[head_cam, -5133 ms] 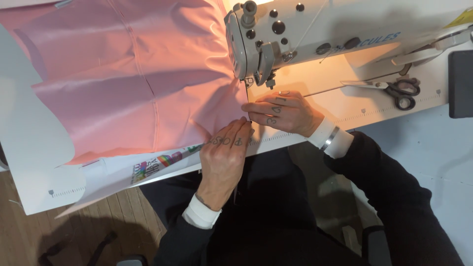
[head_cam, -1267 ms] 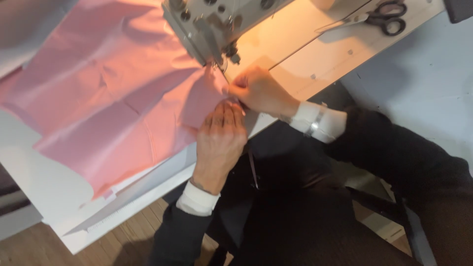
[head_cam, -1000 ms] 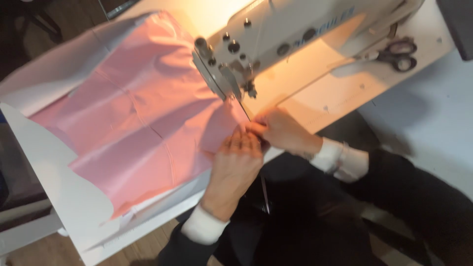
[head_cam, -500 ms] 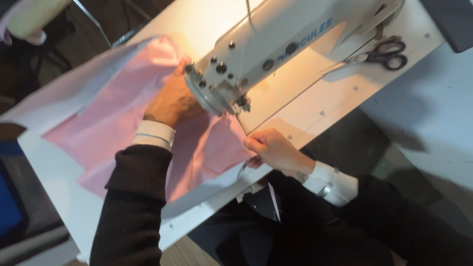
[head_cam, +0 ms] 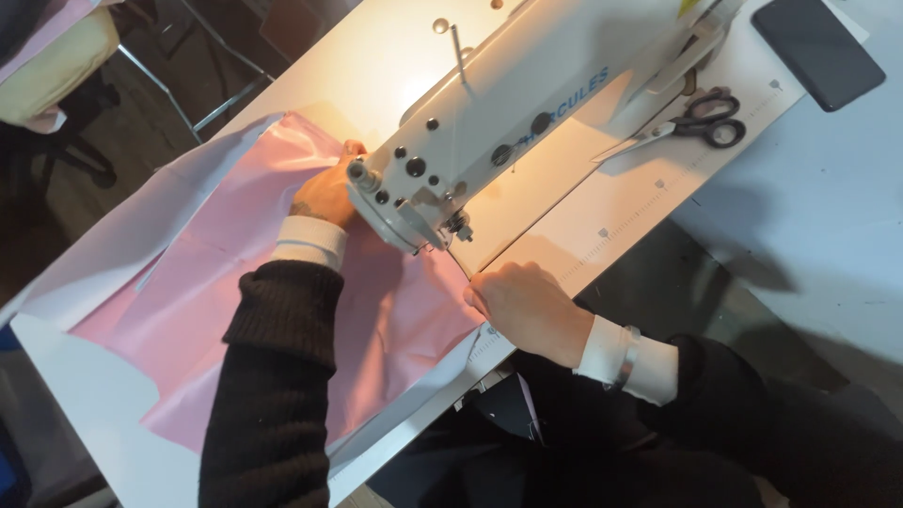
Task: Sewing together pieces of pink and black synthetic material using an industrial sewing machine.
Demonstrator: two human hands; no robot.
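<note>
Presently I note the pink fabric under the sewing machine: left hand flat behind it, right hand fingers pinching the near edge.

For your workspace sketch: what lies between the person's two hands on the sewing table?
In the head view, the sewing machine's head and pink fabric lie between the left hand and right hand.
</note>
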